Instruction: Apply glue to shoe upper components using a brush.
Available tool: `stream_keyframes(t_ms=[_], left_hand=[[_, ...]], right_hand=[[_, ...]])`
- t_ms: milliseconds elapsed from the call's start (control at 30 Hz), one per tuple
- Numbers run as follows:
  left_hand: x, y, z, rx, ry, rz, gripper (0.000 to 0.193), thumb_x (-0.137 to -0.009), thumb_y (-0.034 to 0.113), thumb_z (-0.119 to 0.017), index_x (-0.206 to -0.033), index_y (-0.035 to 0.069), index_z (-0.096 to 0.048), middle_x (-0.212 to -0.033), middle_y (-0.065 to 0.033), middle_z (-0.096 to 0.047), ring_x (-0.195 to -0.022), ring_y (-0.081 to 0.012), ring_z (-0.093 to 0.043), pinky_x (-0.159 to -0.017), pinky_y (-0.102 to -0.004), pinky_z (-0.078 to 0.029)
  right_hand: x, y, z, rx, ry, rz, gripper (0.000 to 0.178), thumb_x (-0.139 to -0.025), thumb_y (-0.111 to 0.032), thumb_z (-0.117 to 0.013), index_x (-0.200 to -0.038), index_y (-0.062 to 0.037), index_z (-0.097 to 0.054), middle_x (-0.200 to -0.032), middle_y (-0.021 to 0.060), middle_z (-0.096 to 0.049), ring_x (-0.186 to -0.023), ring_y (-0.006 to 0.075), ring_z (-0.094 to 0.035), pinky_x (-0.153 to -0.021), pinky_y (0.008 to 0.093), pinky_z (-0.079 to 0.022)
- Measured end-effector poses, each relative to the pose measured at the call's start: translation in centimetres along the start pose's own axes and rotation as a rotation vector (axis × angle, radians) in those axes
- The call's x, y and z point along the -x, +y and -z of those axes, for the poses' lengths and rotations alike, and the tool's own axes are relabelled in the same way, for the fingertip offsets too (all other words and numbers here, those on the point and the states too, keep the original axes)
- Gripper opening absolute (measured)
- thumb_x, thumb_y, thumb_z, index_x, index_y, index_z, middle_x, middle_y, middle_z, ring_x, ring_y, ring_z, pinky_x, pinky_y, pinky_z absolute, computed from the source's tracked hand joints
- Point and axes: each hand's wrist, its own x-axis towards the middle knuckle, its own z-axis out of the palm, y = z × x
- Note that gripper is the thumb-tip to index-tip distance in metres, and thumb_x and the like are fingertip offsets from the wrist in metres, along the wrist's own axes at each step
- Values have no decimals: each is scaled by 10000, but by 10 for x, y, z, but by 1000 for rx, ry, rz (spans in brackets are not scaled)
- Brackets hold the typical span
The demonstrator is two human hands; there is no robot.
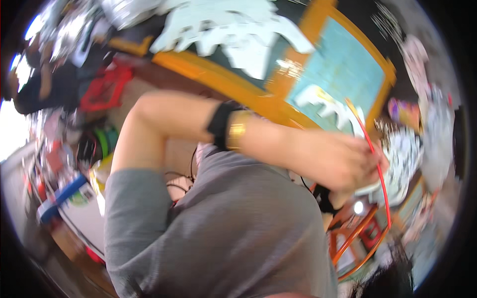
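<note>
My left arm, in a grey sleeve with a black wristband and a gold bracelet, crosses the picture from lower left to right. My left hand is closed around a thin red hoop that curves down to the lower right. The hand also presses against a white object with a black pattern. Just below that hand, a black strap and a bit of skin may be my right hand; most of it is hidden. The whole view is tilted and blurred.
An orange-framed panel with a pale blue sheet and white paper cut-outs fills the top. A red object and cluttered goods lie at the left, a blue-and-white box lower left, and orange rods under the hoop.
</note>
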Motion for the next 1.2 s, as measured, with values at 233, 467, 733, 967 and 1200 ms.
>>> stream_keyframes(t_ms=[233,467,733,967,1200], left_hand=[[100,-2,7,-216,-187,601,286,-741,50,-699,-1023,98,-678,-1093,-53,-621,-1004,-234,-586,-889,-384,-399],[89,-14,-8,-318,-102,665,267,-760,25,-709,-1018,91,-686,-1062,-29,-635,-974,-219,-590,-856,-361,-396],[92,-14,-15,-283,-160,678,250,-775,39,-694,-1021,82,-681,-1063,-23,-635,-990,-210,-587,-870,-360,-397],[94,-14,-15,-292,-165,683,249,-774,53,-680,-1021,82,-678,-1078,-22,-628,-999,-208,-575,-890,-366,-397],[88,-14,-13,-286,-149,699,239,-751,16,-710,-981,79,-696,-1025,-17,-653,-964,-199,-602,-854,-349,-394]], right_hand=[[0,-1,-1,-141,-79,138,117,-946,-26,-516,-1053,19,-526,-880,121,-655,-803,173,-627,-1010,450,-435],[1,-2,-6,-107,-212,174,118,-865,26,-569,-971,-26,-566,-889,112,-648,-825,261,-635,-944,464,-469],[-2,-2,-2,-10,-202,168,109,-858,21,-569,-953,-32,-561,-860,102,-640,-790,258,-624,-946,484,-454],[-5,-6,-3,-28,-219,160,115,-848,29,-562,-943,-36,-552,-820,98,-633,-771,250,-621,-974,486,-432],[-8,-9,-2,-22,-227,155,120,-835,38,-556,-928,-37,-546,-815,97,-634,-780,244,-621,-995,486,-412]])
